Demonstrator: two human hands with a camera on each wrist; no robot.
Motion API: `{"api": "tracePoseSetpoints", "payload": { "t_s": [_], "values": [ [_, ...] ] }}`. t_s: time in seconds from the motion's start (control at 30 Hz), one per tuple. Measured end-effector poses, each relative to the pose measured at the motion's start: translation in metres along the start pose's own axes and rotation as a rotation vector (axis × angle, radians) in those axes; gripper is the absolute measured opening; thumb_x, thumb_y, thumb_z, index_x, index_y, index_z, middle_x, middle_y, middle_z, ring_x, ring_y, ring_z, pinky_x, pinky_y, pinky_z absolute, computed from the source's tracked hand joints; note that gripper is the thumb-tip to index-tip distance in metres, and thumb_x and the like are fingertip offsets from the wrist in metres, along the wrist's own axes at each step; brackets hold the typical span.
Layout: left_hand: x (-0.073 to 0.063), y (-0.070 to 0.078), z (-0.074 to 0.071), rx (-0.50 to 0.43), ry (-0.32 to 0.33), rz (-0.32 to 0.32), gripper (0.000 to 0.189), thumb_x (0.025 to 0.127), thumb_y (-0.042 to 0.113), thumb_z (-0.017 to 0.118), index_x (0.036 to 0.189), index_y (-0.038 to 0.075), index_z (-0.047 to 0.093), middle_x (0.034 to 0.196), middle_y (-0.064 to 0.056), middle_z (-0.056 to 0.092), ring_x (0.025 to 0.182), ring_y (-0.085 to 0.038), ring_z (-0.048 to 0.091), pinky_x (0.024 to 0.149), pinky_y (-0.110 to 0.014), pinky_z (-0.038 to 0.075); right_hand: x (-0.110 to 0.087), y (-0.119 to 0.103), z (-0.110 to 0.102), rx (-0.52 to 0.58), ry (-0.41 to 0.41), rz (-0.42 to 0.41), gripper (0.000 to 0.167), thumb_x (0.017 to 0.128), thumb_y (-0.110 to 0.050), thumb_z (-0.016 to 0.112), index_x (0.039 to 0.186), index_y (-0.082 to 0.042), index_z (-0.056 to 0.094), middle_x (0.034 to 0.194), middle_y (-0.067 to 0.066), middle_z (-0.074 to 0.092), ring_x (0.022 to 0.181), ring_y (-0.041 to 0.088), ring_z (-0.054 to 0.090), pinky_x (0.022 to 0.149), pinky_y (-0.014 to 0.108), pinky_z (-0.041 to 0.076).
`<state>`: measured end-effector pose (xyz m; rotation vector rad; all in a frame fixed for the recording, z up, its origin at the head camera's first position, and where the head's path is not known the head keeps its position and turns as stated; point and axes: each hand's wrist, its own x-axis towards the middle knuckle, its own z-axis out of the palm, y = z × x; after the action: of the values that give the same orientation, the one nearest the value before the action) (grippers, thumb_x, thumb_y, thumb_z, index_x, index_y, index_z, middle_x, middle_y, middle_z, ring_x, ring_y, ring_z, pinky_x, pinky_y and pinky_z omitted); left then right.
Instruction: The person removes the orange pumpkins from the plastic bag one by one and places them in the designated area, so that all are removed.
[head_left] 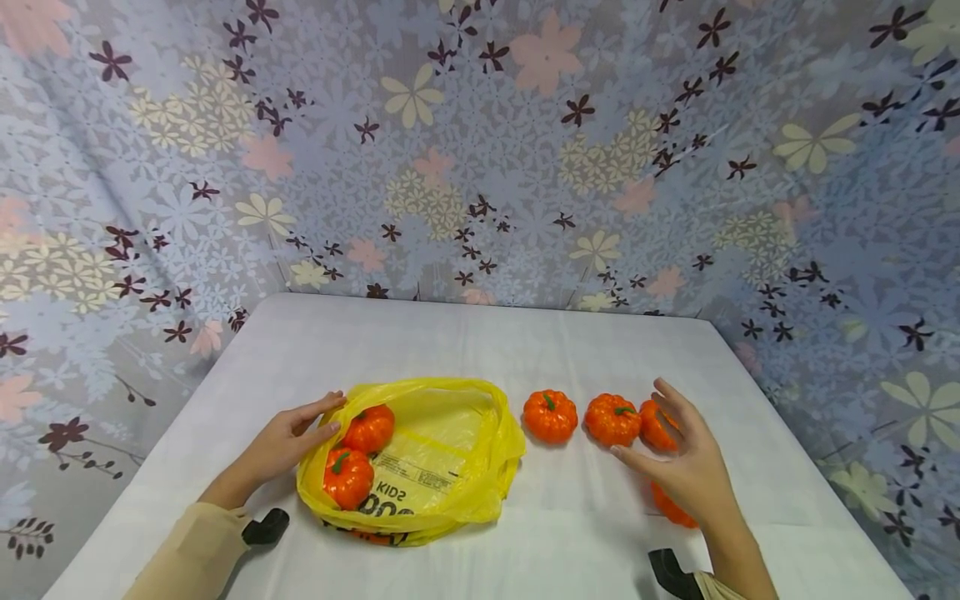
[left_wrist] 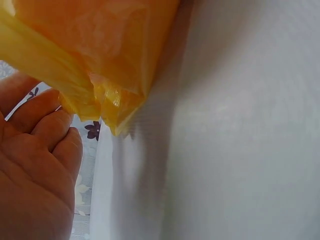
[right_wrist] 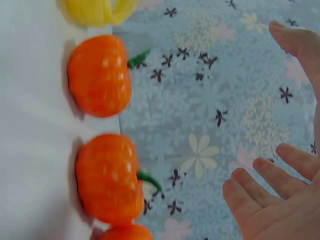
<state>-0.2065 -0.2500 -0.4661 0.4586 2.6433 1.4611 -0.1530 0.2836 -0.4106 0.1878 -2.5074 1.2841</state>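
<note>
A yellow plastic bag (head_left: 480, 467) lies on its base, mouth open upward, with dark print on its inner wall. Inside, against its left side, sit two small orange toy pumpkins (head_left: 369, 429) with green stems. My left hand (head_left: 281, 446) holds the bag's left rim, thumb over the edge; in the left wrist view its fingers (left_wrist: 37, 112) lie along the plastic. My right hand (head_left: 686, 458) hovers with fingers spread, nothing between them, above a row of pumpkins. One pumpkin (head_left: 551, 417) is nearest the bag, another (head_left: 611, 421) beside it; two more are partly hidden behind my right hand.
A white-covered table (head_left: 570, 350) carries everything. Flower-patterned fabric (head_left: 480, 150) hangs behind it and along both sides. A black wrist mount (head_left: 266, 527) sits at my left cuff, and another (head_left: 672, 573) at my right cuff.
</note>
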Motion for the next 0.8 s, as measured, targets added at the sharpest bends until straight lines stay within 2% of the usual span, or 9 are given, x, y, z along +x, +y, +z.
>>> {"api": "tracePoseSetpoints", "payload": {
  "t_s": [0.07,0.17,0.3,0.33,0.43,0.53,0.7,0.8],
  "values": [
    [0.0,0.001,0.0,0.003,0.002,-0.002,0.053,0.102,0.033,0.061,0.146,0.005,0.053,0.155,-0.016,0.042,0.147,-0.037,0.029,0.115,-0.047,0.022,0.002,-0.003,0.006,0.043,-0.019,-0.011,0.106,0.074,-0.017,0.092,0.16,-0.021,0.029,0.157,0.009,0.038,0.14,0.035,0.04,0.094,0.006,0.038],
    [0.001,0.001,-0.001,0.007,0.002,-0.005,0.054,0.102,0.033,0.061,0.146,0.004,0.053,0.155,-0.017,0.042,0.146,-0.038,0.03,0.116,-0.04,0.024,0.005,-0.007,0.017,0.105,-0.043,-0.043,0.105,0.073,-0.015,0.093,0.159,-0.021,0.031,0.157,0.006,0.038,0.14,0.033,0.04,0.099,0.008,0.037],
    [0.001,0.002,-0.001,-0.001,-0.002,-0.01,0.055,0.102,0.033,0.062,0.146,0.003,0.052,0.155,-0.017,0.041,0.146,-0.038,0.03,0.116,-0.045,0.024,0.007,-0.011,0.033,0.111,-0.07,-0.083,0.103,0.073,-0.018,0.093,0.157,-0.017,0.035,0.155,0.006,0.041,0.138,0.032,0.043,0.104,0.01,0.036],
    [0.001,0.002,-0.001,-0.003,-0.003,-0.009,0.055,0.102,0.033,0.062,0.146,0.003,0.052,0.155,-0.017,0.041,0.146,-0.038,0.03,0.115,-0.049,0.023,0.008,-0.012,0.037,0.119,-0.081,-0.085,0.102,0.072,-0.018,0.094,0.156,-0.017,0.036,0.154,0.006,0.042,0.138,0.031,0.044,0.105,0.014,0.038],
    [0.002,0.001,-0.001,-0.012,-0.003,-0.01,0.054,0.101,0.032,0.062,0.146,0.003,0.053,0.155,-0.017,0.042,0.146,-0.037,0.03,0.114,-0.051,0.021,0.01,-0.015,0.05,0.138,-0.121,-0.083,0.101,0.071,-0.021,0.094,0.155,-0.016,0.038,0.153,0.005,0.044,0.136,0.031,0.047,0.106,0.031,0.045],
    [0.002,0.0,-0.001,-0.013,-0.007,-0.01,0.053,0.102,0.031,0.062,0.146,0.003,0.053,0.155,-0.017,0.041,0.146,-0.037,0.03,0.114,-0.052,0.021,0.011,-0.018,0.063,0.171,-0.165,-0.081,0.099,0.071,-0.024,0.094,0.154,-0.017,0.04,0.153,0.004,0.044,0.136,0.03,0.047,0.105,0.047,0.044],
    [0.003,0.0,-0.002,-0.021,-0.005,-0.017,0.054,0.102,0.033,0.062,0.146,0.003,0.053,0.155,-0.017,0.041,0.147,-0.037,0.029,0.114,-0.052,0.021,0.013,-0.024,0.084,0.216,-0.21,-0.115,0.096,0.071,-0.025,0.094,0.152,-0.016,0.043,0.152,0.008,0.046,0.134,0.032,0.049,0.108,0.051,0.043],
    [0.003,0.001,-0.003,-0.023,-0.003,-0.019,0.054,0.101,0.033,0.062,0.146,0.003,0.053,0.155,-0.016,0.041,0.147,-0.037,0.029,0.117,-0.042,0.023,0.012,-0.026,0.096,0.237,-0.225,-0.112,0.095,0.07,-0.026,0.095,0.151,-0.019,0.045,0.15,0.009,0.049,0.132,0.031,0.05,0.106,0.052,0.044]
  ]
}}
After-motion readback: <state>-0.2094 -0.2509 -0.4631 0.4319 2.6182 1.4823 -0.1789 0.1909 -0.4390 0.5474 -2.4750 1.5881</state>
